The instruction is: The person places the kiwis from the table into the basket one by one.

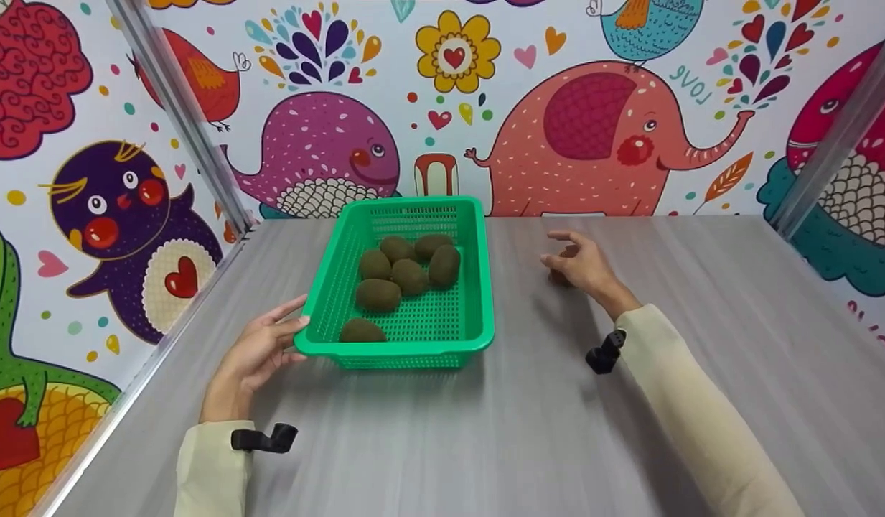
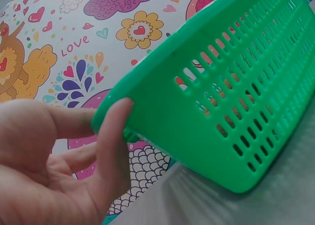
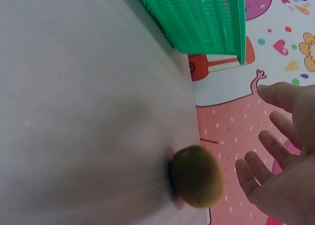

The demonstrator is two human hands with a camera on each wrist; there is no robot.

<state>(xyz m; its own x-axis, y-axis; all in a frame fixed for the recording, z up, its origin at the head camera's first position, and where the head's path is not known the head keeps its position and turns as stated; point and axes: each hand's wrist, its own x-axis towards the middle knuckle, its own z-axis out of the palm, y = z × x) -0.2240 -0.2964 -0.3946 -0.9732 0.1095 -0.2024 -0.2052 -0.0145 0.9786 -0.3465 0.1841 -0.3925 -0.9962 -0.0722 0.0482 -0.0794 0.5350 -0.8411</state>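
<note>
My left hand (image 1: 259,352) pinches the near left corner of a green plastic basket (image 1: 395,347), thumb on the outer wall and fingers at the rim, as the left wrist view shows. Several brown kiwis (image 1: 410,277) lie inside the basket, one of them near its front wall. To the right of the basket, my right hand (image 1: 586,267) hovers over a single kiwi (image 3: 197,176) on the table. In the right wrist view its fingers are spread and loosely bent, with a gap between them and that kiwi.
The grey wood-grain table (image 1: 557,431) reaches back to a wall (image 1: 456,129) printed with cartoon animals. Metal posts (image 1: 184,115) rise at the table's far corners. Each sleeve cuff carries a small black camera (image 1: 266,438).
</note>
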